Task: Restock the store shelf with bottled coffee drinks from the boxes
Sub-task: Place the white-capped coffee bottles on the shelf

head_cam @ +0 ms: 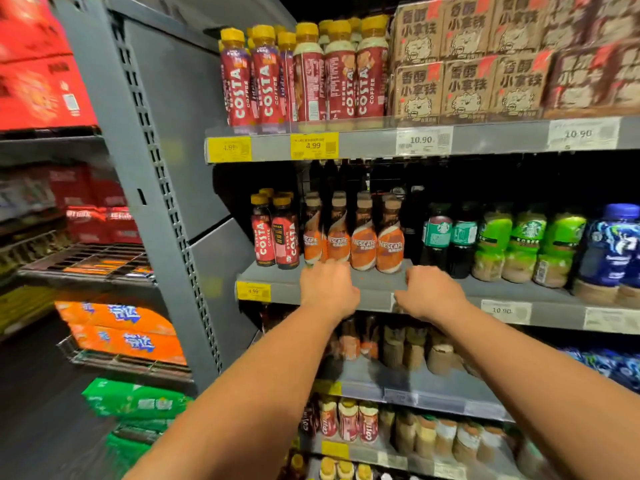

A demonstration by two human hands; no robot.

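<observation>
While both arms stretch toward the middle shelf (375, 280), the left hand (329, 289) sits at the foot of the 4 orange Nescafé bottles (363, 237), knuckles close against the 2 on the left, and the right hand (429, 294) hangs over the shelf's front lip just below the rightmost bottle. Both hands show only their backs, fingers curled under, so I cannot tell whether either grips a bottle, hooks the lip or holds nothing. The Nescafé row stands upright at the front edge, between the red Costa bottles (277, 237) on its left and the dark Starbucks bottles (438, 233) on its right; the space behind it is too dark to say how much stock is there. No supply box is in view. I judge the step to be squaring up this row, or seating bottles into it. To do that well, the hands should take each bottle low on its body, not by the narrow neck, since these tall waisted shapes look easy to topple into their neighbours. Slide, do not lift, so the bases stay flat on the shelf. Labels should face out, the fronts should line up with the lip, and the row should stay inside its own lane above the yellow price tag (253, 291) and clear of the Costa stock.
</observation>
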